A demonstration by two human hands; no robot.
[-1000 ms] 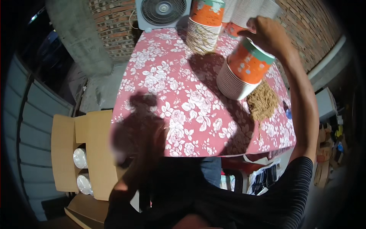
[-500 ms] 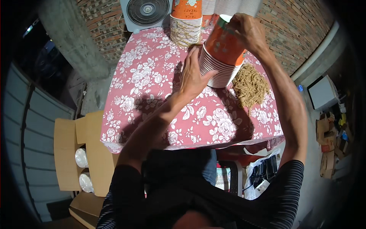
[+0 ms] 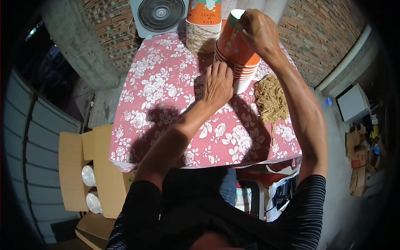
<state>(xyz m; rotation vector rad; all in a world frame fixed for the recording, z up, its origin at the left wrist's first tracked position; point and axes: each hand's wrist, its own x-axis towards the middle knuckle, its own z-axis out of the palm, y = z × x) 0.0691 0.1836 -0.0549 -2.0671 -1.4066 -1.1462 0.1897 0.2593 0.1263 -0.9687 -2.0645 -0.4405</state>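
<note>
In front of me stands a tilted stack of nested orange paper buckets (image 3: 243, 48), turned rim-down, with white rims layered below. My right hand (image 3: 260, 33) is closed on the narrow green upper end of the topmost bucket. My left hand (image 3: 218, 83) lies against the left side of the rims, its fingers bent and close together on the stack; the fingertips are partly hidden. Right of the stack rests a loose heap of tan cord (image 3: 271, 100). Behind on the left is another bucket stack (image 3: 204, 35), with tan cords hanging about its rims.
A pink flowered cloth covers the table (image 3: 166, 79). At the far left corner stands a grey fan (image 3: 160, 14). More pale stacked buckets (image 3: 264, 8) stand at the back by the brick wall. Left of the table sits an open cardboard box (image 3: 106, 166) with clear-wrapped stacks (image 3: 88, 176).
The right hand and the bucket end it grips have shifted slightly left and up. My left hand, spread flat before, has curled its fingers in against the rims.
</note>
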